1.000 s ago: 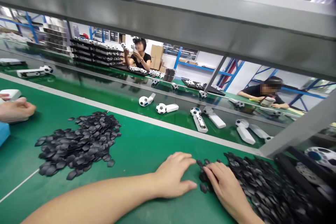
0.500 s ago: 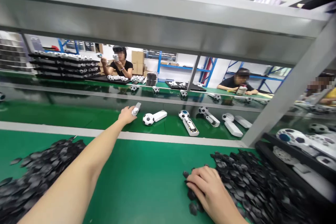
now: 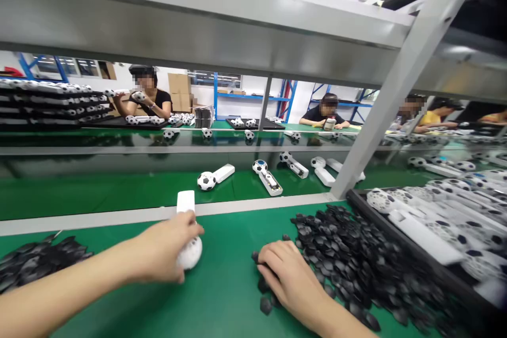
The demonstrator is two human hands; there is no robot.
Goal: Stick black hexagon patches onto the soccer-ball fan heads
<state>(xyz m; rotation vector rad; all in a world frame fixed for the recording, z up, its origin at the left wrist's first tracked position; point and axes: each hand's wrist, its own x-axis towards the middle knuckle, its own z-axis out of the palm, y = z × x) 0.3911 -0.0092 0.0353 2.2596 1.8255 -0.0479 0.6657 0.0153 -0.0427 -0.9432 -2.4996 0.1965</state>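
Note:
My left hand [image 3: 168, 248] is closed around a white football-patterned handheld device [image 3: 191, 254], held just above the green work surface. Its plain white handle [image 3: 185, 201] points away from me, and its round head shows below my fingers. My right hand [image 3: 291, 277] rests at the left edge of a heap of small black faceted pieces [image 3: 340, 253]. Its fingers curl down over a few loose pieces, and one black piece [image 3: 265, 305] lies beside them. What the fingertips grip is hidden.
Another black heap [image 3: 39, 259] lies at left. Beyond the pale rail [image 3: 237, 206], several devices lie on the green belt, including a closed football one [image 3: 206, 180] and one with its inside exposed [image 3: 271, 184]. A black tray [image 3: 358, 203] of devices and a metal post [image 3: 380, 111] stand right. Co-workers sit opposite.
My left hand has brought the white device from the belt over the rail toward me. My right hand stays by the black pieces. The camera view has turned right.

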